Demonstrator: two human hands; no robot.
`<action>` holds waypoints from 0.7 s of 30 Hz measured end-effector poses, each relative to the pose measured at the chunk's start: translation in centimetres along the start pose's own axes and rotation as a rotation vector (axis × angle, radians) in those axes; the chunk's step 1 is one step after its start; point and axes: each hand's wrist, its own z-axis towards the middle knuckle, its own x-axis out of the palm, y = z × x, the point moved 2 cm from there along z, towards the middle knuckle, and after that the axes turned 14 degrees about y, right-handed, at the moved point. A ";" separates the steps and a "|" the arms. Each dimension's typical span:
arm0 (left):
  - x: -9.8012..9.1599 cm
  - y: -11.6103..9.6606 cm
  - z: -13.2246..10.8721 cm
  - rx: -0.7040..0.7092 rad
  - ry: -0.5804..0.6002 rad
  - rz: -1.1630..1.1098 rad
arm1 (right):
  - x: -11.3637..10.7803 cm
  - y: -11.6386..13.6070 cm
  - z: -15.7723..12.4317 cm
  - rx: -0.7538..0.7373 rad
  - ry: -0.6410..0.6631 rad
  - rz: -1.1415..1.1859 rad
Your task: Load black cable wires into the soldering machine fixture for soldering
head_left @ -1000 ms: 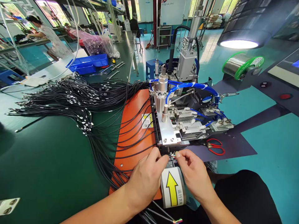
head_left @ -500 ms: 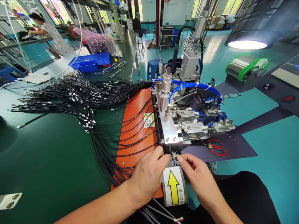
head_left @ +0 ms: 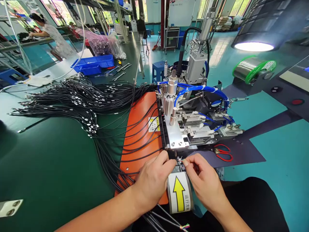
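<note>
My left hand [head_left: 154,177] is closed, thumb and forefinger together, on a black cable that runs in beneath it over the orange plate [head_left: 138,129]. Opposite it, my right hand [head_left: 205,182] pinches the thin coloured wires [head_left: 180,160] at that cable's end. Both sets of fingertips meet over a small dark fixture [head_left: 178,168] on the track of the machine [head_left: 175,132], just in front of its silver plate. Below the fingers, a white label with a yellow arrow [head_left: 179,193] covers the track's rounded end. My fingers hide part of the cable tip.
Bundled black cables [head_left: 96,96] spread across the green table [head_left: 60,167]. More cables with bare coloured ends [head_left: 184,227] hang near my lap. Red-handled scissors [head_left: 223,152], a solder spool [head_left: 252,69] and a lamp [head_left: 256,32] are at right. A person [head_left: 56,35] sits far left.
My right hand's fingers have shifted slightly upward and curled closer at the wires. My left hand stays almost where it was.
</note>
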 end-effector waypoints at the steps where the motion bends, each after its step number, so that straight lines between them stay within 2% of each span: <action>1: 0.0 0.0 0.0 0.001 -0.005 0.004 | 0.0 -0.1 0.0 -0.008 0.002 -0.011; 6: 0.1 0.0 0.0 0.015 -0.006 0.017 | -0.3 -0.5 0.2 0.013 0.011 -0.030; 13: 0.0 -0.2 0.0 0.020 -0.014 0.044 | -0.6 0.7 0.7 -0.096 0.004 -0.031; 21: -0.2 -0.2 -0.1 0.026 -0.008 0.091 | -0.1 -0.1 1.1 0.023 -0.004 -0.012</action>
